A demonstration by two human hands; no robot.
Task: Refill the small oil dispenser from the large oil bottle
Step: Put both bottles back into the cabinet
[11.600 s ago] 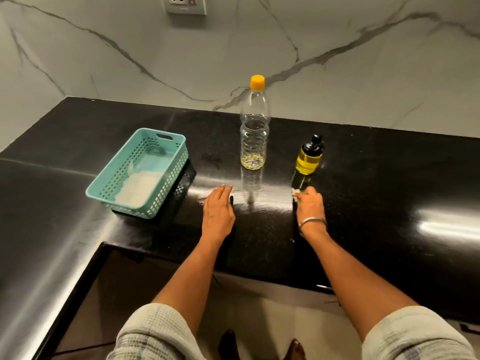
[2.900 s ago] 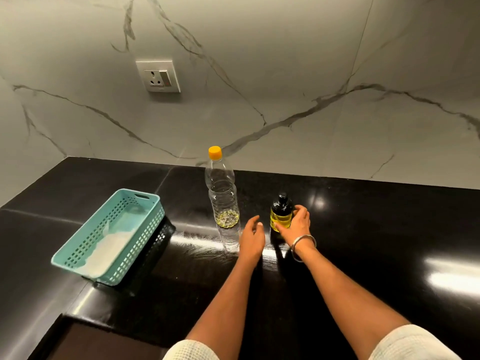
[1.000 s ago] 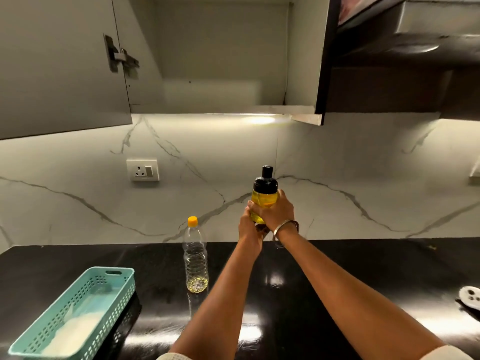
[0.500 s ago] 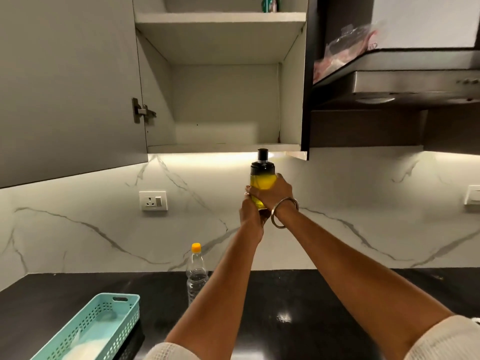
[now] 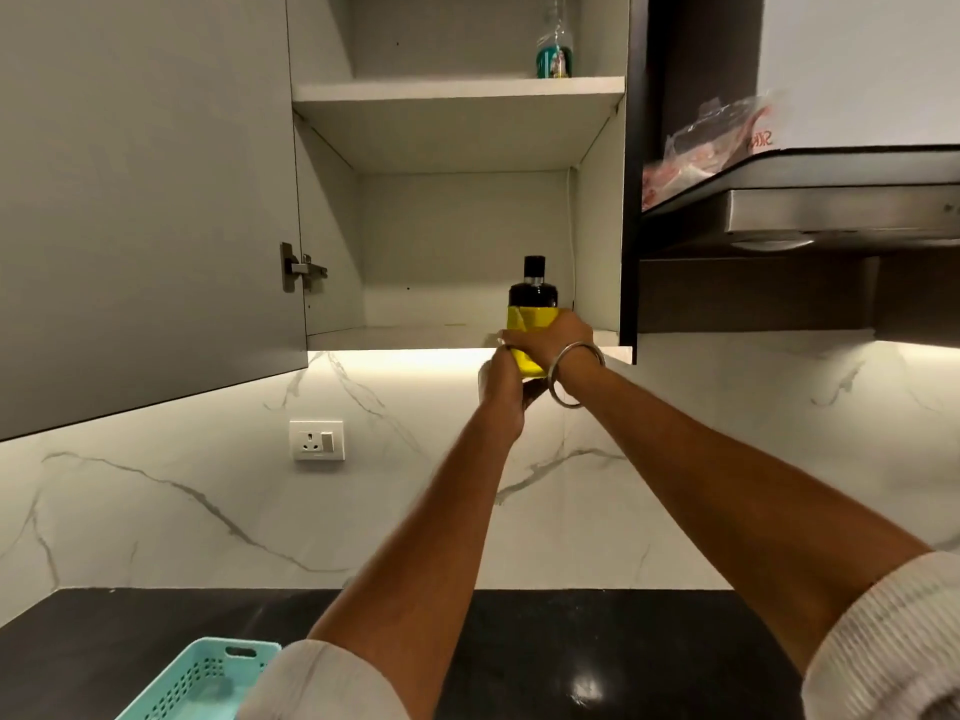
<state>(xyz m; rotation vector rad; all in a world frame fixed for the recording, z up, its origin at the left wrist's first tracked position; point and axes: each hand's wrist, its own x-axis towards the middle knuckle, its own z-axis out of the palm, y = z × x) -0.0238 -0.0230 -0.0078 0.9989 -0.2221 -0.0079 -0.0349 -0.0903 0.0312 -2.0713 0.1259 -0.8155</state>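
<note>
While both arms reach up, the small oil dispenser (image 5: 532,324) is held upright in the air, right at the front edge of the open cupboard's bottom shelf (image 5: 415,337). It has a black top and yellow oil inside. The right hand (image 5: 550,339) is wrapped around its yellow middle from the right side, with a metal bangle (image 5: 574,374) on the wrist. The left hand (image 5: 503,384) is lower down, with its fingers curled under and around the bottom of the dispenser. So the dispenser sticks up above both hands, and its black cap shows in front of the cupboard's back wall. The cupboard door (image 5: 145,200) is swung open on the left. A small teal bottle (image 5: 554,57) stands on the upper shelf. Low down, a corner of a teal basket (image 5: 208,678) sits on the black table (image 5: 597,646).
</note>
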